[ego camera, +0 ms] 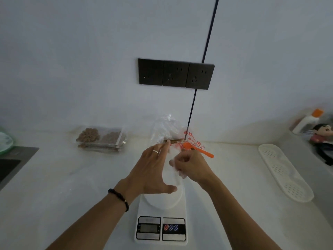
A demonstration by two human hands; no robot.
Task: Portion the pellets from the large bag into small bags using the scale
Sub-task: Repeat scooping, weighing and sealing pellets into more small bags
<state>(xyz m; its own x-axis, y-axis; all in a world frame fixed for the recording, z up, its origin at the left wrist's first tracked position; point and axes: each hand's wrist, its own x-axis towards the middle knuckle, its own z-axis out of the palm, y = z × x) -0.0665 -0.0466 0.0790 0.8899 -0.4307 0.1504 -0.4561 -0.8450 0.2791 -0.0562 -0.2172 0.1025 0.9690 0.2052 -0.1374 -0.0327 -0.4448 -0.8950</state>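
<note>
Large bag (167,130): clear plastic, red print, brown pellets inside, upright at the counter's (59,177) back edge beside an orange spoon (197,150). Right hand (191,166) pinches a small clear bag (173,175) above the white scale (162,219); left hand (152,170) fingers spread. White wall, dark sockets (175,73).

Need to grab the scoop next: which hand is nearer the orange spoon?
Right. The right hand sits just below the orange spoon, almost touching its handle, pinching a small clear bag. The left hand is farther left, open.
</note>
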